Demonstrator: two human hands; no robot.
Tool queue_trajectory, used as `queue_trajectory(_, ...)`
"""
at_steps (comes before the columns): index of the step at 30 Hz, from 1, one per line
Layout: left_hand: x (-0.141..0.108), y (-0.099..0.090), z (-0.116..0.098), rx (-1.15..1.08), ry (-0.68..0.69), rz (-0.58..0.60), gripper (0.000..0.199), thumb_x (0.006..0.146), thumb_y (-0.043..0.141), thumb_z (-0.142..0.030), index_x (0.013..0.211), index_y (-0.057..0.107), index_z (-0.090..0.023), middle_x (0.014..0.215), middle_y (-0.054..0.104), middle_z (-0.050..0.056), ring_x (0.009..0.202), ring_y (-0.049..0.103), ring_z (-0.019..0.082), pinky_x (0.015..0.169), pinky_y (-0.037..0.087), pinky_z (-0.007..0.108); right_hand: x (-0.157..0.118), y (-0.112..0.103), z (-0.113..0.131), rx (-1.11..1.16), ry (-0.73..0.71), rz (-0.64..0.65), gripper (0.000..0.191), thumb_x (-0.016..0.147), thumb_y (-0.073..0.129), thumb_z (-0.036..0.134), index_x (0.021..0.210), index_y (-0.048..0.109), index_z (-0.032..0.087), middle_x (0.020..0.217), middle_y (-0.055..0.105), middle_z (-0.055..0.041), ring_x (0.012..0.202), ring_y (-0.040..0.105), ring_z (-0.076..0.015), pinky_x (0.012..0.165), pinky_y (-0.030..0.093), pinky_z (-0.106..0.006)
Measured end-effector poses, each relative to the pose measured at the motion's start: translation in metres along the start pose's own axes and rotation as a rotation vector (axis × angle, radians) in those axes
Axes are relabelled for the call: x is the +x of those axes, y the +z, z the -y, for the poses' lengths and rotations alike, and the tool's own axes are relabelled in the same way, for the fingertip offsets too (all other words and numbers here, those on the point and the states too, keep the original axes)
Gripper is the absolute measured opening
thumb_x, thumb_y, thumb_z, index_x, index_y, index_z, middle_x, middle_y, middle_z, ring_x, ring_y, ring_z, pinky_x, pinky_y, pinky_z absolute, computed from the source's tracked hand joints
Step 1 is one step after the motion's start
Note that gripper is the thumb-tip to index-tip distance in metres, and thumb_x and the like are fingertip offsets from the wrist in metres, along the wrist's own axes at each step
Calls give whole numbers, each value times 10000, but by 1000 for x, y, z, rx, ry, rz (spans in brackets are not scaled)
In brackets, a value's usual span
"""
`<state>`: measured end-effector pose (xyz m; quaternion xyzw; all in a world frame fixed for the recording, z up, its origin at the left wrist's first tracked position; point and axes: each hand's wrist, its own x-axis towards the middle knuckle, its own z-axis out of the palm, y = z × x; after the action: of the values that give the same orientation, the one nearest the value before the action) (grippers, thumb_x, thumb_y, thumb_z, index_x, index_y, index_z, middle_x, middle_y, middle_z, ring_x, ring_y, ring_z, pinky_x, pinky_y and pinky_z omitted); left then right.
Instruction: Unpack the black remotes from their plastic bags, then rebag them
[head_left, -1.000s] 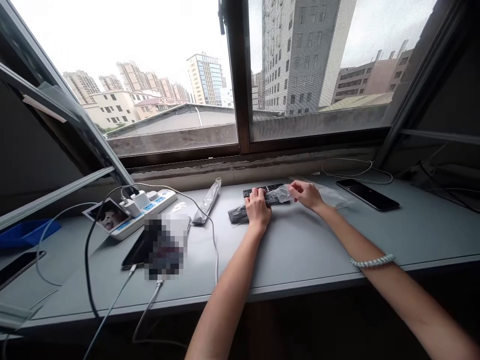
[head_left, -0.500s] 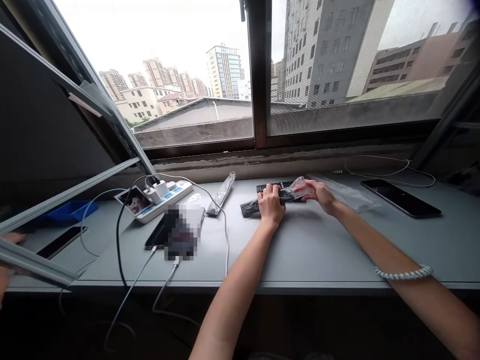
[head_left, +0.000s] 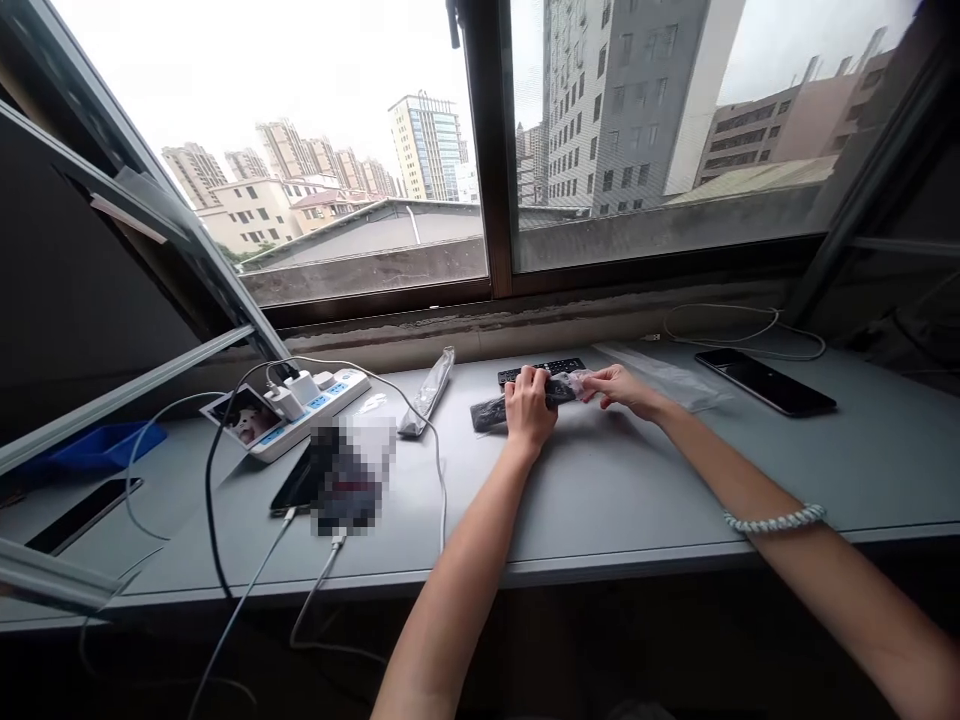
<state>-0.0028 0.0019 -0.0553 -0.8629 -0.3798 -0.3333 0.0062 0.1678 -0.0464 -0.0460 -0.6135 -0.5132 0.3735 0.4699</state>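
Fingers first: curls those of the left hand close together over a long black wrapped remote, pressing on its middle. Cannot see the left thumb well, or how much of the wrapped remote sits on the desk. Pinches, with the thumb and fingers of the right hand, the crinkly end of the clear wrap, to the right of the left fingers. Wears a twisty pale hair tie on the right arm, well back from those fingers. Can see, just past the left fingers and near the window, a bare black remote with lots of little buttons. Can see, to the left of the left fingers, a thin wrapped bundle, lying slanted and apart from the hand. Can also spot, past the right fingers and off to their right, a flat clear bag, then a big dark phone farther right, with a loop of white cord behind. Can find, far to the left of the left fingers, a white power strip with plugs in it, a small picture by its side, and a dark device in front, partly blurred out. Farthest left of all, can see a blue tray and one more phone.
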Motion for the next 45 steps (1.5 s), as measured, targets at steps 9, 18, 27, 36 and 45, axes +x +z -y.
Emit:
queue_trajectory(9,1,-5,-2,13,36,56,305,757,655,-304,1016,510,-234,1057,531,36,974,520,210,863,355,328,-11,-5,14,24,-21,155,252,670,683,428,873,731,287,839,693,-17,746,584,-190,470,343,-227)
queue_trajectory(18,-2,-4,0,38,99,62,383,705,715,-412,996,549,-229,1046,539,36,931,527,210,863,363,338,-14,-5,15,-72,-13,207,263,673,651,479,738,716,233,804,673,-66,787,587,-220,476,372,-240)
queue_trajectory(27,-8,-1,-1,5,66,59,490,675,691,-579,980,572,-214,1027,548,53,907,526,214,877,358,342,-9,-4,0,-112,8,204,386,632,658,452,898,714,178,824,655,-69,741,557,-177,482,366,-211)
queue_trajectory(36,-6,0,-3,-12,52,104,500,667,709,-573,997,572,-223,1065,535,52,937,517,219,883,347,341,-11,-10,-2,-156,57,261,460,641,659,611,709,696,158,775,651,-108,805,570,-222,475,373,-225)
queue_trajectory(45,2,-3,-5,63,54,98,375,727,707,-455,991,575,-223,1072,523,52,963,506,230,869,337,333,-14,-3,15,-124,-20,183,377,644,682,551,647,679,174,723,642,-76,770,574,-200,484,403,-223)
